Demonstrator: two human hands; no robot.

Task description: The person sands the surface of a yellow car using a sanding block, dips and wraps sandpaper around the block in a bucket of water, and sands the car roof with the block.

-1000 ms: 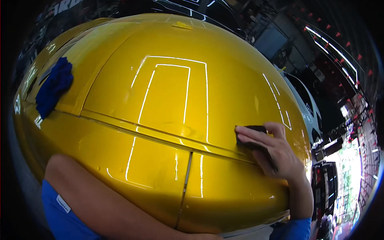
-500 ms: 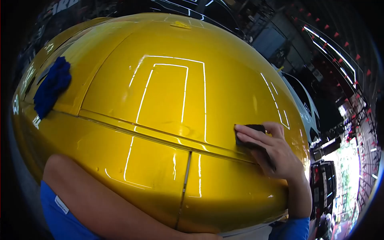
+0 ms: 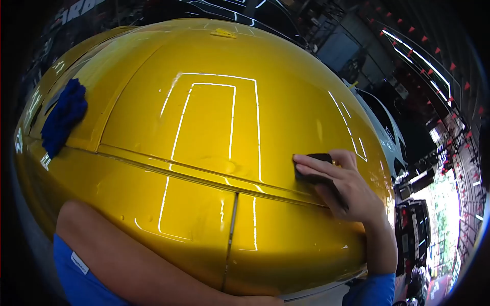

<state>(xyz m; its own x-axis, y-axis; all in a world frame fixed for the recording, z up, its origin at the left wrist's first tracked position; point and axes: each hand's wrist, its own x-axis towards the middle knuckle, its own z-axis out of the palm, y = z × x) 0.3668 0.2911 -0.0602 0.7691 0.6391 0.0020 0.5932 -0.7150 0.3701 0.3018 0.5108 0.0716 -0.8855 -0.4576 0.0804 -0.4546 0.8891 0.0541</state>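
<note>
A glossy yellow car body [image 3: 204,127] fills the view, with a long seam running across it and a gap between two lower panels. My right hand [image 3: 347,186] is wrapped round a dark pad [image 3: 314,168], which lies against the yellow panel just above the seam at the right. My left arm reaches across the lower left; only the edge of my left hand [image 3: 263,301] shows at the bottom, its fingers hidden. On the far left of the car rests a crumpled blue cloth [image 3: 65,117].
A small yellow piece [image 3: 223,33] lies near the far edge of the panel. Behind the car is a dark vehicle [image 3: 245,15]. A white car [image 3: 380,115] and another dark vehicle [image 3: 414,234] stand to the right, below strings of red flags.
My right hand and the pad have shifted slightly left and up along the panel. The whole view has moved a little; the blue cloth sits slightly further left in it.
</note>
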